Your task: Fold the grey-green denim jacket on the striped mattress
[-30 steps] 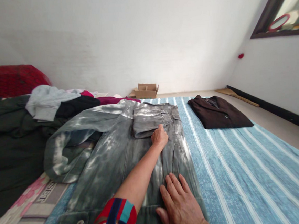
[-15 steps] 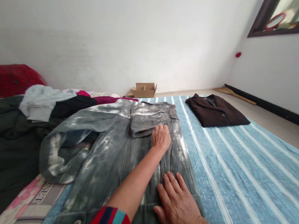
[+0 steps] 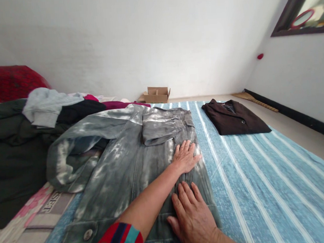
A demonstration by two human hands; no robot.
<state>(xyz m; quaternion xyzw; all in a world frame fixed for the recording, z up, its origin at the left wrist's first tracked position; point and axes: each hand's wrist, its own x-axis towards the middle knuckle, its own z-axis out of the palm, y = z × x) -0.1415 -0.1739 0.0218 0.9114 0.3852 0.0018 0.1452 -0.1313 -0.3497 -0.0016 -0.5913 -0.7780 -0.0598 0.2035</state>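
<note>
Left hand [image 3: 185, 157], right hand [image 3: 193, 214], gray jacket [image 3: 112, 181] underneath

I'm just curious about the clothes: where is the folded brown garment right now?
In the head view, the brown garment lies right of the gray jacket, near the far edge of the blue striped cloth.

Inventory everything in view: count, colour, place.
Jacket: one, mottled grey, centre
Folded garment: one, dark brown, right
Striped sheet: one, blue-white, beneath both
Clothes pile: count unclear, mostly dark, left
Patterned cloth: one, pink-grey, lower left
Box: one, brown, far wall
Bulky object: one, red, far left
Mirror: one, red-rimmed, at window
Window frame: one, brown, upper right
Small object: one, red, wall corner
Walls: two, white, behind and right
Sleeve: one, multicoloured, left arm
Left hand: one, on jacket
Right hand: one, on jacket
</note>
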